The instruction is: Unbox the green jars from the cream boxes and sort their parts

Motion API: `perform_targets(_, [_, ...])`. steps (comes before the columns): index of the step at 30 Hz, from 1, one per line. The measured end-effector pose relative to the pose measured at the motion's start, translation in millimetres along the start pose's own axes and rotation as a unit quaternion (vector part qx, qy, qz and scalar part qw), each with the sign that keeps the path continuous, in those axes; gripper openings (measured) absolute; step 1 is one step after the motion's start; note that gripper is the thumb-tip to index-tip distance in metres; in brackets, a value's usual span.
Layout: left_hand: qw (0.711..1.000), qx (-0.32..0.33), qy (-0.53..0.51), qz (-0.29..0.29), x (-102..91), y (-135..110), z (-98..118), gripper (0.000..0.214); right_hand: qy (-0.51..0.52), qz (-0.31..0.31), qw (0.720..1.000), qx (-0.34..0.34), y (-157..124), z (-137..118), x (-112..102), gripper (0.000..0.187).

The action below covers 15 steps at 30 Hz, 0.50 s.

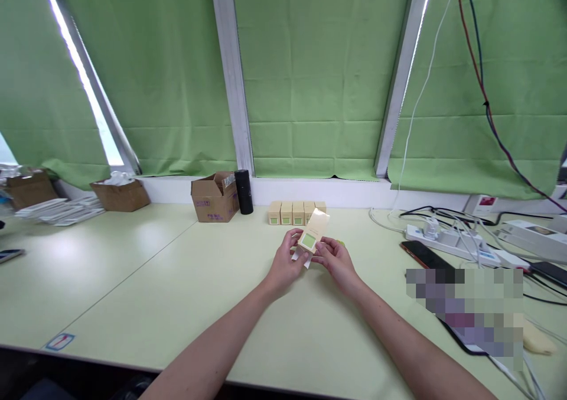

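Both my hands meet over the middle of the pale green table point(177, 282) and hold one small cream carton point(313, 230) with a green square on its face. My left hand point(286, 264) grips its lower left side, and a white paper slip shows under the fingers. My right hand point(335, 261) pinches its lower right side. The carton's top flap stands open, tilted away from me. Just behind the carton, a row of several matching cream boxes point(292, 212) stands by the wall.
An open cardboard box point(215, 197) and a black cylinder point(244, 192) stand at the back. More cardboard boxes point(120, 193) and flat white packs lie far left. A power strip point(447, 238), cables and phones point(423, 254) crowd the right side.
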<state>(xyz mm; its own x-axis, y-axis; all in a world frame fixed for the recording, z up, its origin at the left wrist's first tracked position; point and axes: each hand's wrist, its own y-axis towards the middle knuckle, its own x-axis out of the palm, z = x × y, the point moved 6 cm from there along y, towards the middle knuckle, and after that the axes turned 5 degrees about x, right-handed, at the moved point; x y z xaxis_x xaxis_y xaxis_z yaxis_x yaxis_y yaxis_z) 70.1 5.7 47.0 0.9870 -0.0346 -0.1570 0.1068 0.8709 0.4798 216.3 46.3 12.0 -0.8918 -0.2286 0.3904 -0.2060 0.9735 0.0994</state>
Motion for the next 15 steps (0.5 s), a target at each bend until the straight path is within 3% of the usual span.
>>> perform_targets(3, [0.999, 0.006, 0.039, 0.018, -2.8, -0.5, 1.8, 0.041, 0.015, 0.004, 1.0, 0.01, -0.4, -0.4, -0.9, 0.06])
perform_targets(9, [0.996, 0.061, 0.068, -0.014, -1.1, -1.0, 5.4, 0.036, 0.049, 0.018, 0.998, 0.018, -1.3, -4.2, -4.0, 0.055])
perform_targets(15, [0.995, 0.04, 0.092, 0.028, -5.4, -1.7, 1.2, 0.032, 0.044, -0.001, 0.999, 0.027, -5.5, -5.6, 2.0, 0.051])
